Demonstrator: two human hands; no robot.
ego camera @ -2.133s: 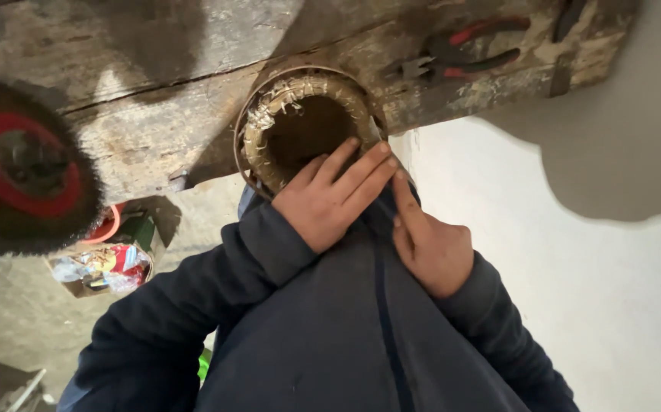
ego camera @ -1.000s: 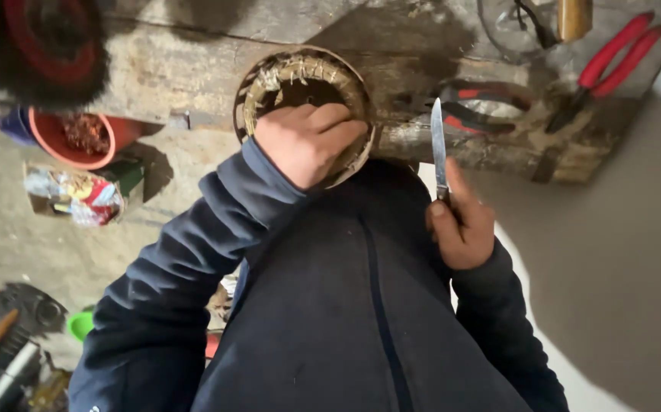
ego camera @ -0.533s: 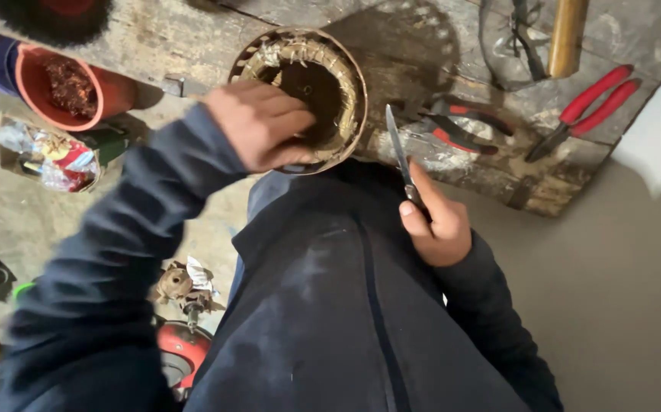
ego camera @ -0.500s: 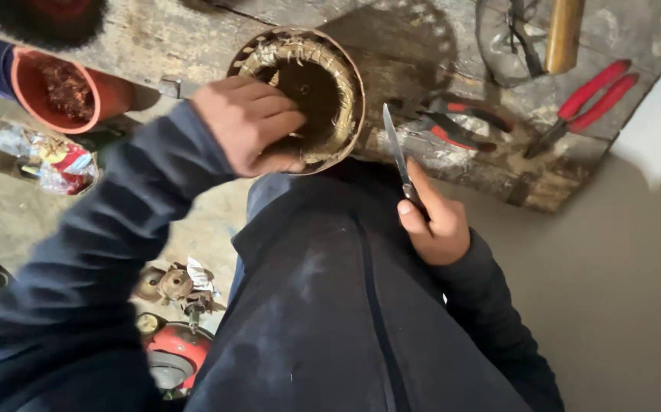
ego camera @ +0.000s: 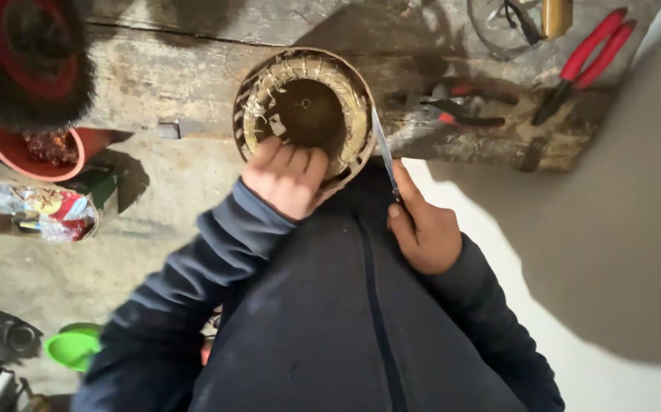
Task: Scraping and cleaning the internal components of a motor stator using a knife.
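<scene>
A red pot (ego camera: 37,149) sits half hidden at the desk (ego camera: 178,72) edge, the left hand (ego camera: 285,179) curls its fingers over the round motor stator (ego camera: 304,114) rim, and the right hand (ego camera: 422,229) grips a thin blade (ego camera: 384,152), its handle concealed.

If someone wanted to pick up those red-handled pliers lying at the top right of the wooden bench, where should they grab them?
Probably by the two red handles of the pliers, coming from above and from the right. The handles lie side by side, pointing up and right toward the bench edge, with bare wood around them. The dark jaw end points down-left toward the other tools, so it is more crowded there.
</scene>
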